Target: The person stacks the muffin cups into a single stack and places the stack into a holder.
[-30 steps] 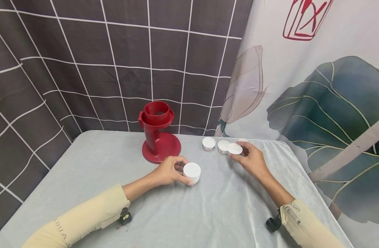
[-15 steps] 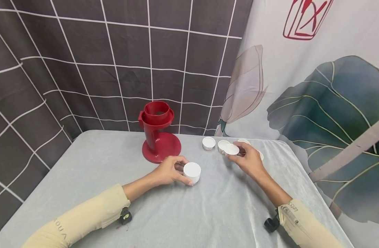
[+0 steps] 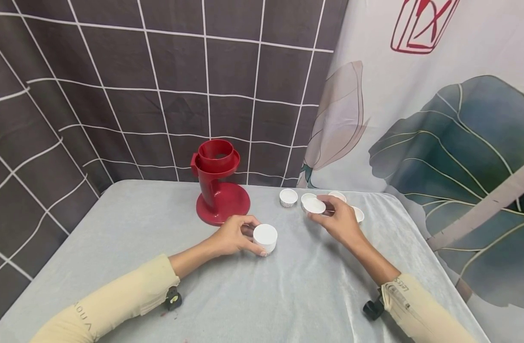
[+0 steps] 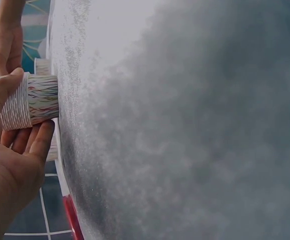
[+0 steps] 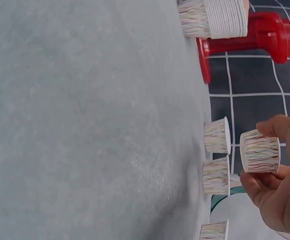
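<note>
My left hand (image 3: pixel 234 237) grips a stack of nested white paper cups (image 3: pixel 265 236) at the table's middle. Streaked colours mark the lowest cup's side in the left wrist view, with the stack's base (image 4: pixel 44 100) right at the table surface. Farther right, my right hand (image 3: pixel 341 221) pinches one small paper cup (image 5: pixel 260 151) between thumb and fingers, above the table. In the head view that cup overlaps another standing paper cup (image 3: pixel 305 199). To its left stands a separate cup (image 3: pixel 288 197). Two more, a back cup (image 3: pixel 338 196) and a right-hand cup (image 3: pixel 357 214), are partly hidden behind my right hand.
A red plastic stand (image 3: pixel 219 200) with a round base and a ring-shaped top holder stands behind my left hand. Grey cloth (image 3: pixel 262 300) covers the table. Dark gridded fabric (image 3: pixel 167 95) hangs close behind its back edge, with leaf-patterned fabric (image 3: pixel 416 119) on the right.
My right hand has moved left with its cup, so that the cup overlaps the standing one more and the right-hand cup shows. The left hand and its stack have stayed in place.
</note>
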Demonstrator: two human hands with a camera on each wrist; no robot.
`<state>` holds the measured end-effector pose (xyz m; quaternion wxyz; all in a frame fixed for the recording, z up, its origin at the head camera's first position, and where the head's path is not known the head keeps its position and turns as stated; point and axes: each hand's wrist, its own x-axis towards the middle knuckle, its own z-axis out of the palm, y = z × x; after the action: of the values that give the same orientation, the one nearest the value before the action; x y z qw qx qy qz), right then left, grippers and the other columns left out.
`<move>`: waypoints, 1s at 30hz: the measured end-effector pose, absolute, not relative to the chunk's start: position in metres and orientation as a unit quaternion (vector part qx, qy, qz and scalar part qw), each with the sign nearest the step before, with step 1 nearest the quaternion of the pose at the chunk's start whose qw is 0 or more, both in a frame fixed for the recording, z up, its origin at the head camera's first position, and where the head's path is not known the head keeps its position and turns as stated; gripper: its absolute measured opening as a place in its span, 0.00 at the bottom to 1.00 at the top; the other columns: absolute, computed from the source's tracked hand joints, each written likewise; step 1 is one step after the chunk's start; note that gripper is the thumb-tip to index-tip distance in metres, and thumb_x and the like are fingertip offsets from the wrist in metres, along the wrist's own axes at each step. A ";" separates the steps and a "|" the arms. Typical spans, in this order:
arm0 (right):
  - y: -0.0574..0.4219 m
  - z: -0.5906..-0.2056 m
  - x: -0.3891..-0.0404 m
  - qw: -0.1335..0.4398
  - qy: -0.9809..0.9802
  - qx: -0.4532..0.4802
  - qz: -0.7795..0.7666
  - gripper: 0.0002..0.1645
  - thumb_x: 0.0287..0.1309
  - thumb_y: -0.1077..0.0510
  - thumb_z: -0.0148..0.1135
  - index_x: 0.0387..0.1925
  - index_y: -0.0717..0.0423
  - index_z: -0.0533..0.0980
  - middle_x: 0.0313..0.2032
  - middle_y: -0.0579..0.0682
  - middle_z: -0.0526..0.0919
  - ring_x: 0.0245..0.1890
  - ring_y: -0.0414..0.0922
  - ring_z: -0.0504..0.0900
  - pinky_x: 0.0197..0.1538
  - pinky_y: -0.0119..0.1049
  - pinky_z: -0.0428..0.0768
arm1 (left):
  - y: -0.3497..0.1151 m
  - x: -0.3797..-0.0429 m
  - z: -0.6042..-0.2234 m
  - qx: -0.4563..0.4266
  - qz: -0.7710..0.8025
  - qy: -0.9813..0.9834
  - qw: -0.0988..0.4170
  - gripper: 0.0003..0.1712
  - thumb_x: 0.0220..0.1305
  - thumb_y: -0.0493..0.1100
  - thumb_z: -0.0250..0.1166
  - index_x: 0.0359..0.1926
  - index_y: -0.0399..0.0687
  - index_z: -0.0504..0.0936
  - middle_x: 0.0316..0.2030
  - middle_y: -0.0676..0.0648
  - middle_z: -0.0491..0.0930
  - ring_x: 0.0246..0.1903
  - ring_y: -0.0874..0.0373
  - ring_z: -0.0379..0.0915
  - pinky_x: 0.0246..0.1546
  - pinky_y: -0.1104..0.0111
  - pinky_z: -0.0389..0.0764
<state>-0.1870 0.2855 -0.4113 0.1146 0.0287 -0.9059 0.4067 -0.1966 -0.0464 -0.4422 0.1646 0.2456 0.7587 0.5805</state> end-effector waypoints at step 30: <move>0.257 -0.410 -0.179 0.062 -0.895 0.064 0.436 0.37 0.62 0.52 0.84 0.69 0.60 0.83 0.60 0.62 0.91 0.56 0.58 0.95 0.58 0.44 0.93 | -0.046 -0.197 -0.442 0.239 0.559 0.778 0.161 0.27 0.53 0.38 0.91 0.53 0.44 0.90 0.49 0.44 0.91 0.45 0.56 0.92 0.55 0.65 0.94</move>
<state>-0.1787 0.2569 -0.4101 0.0615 0.0644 -0.8954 0.4362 -0.1970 -0.0463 -0.4424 0.1611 0.2391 0.7776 0.5587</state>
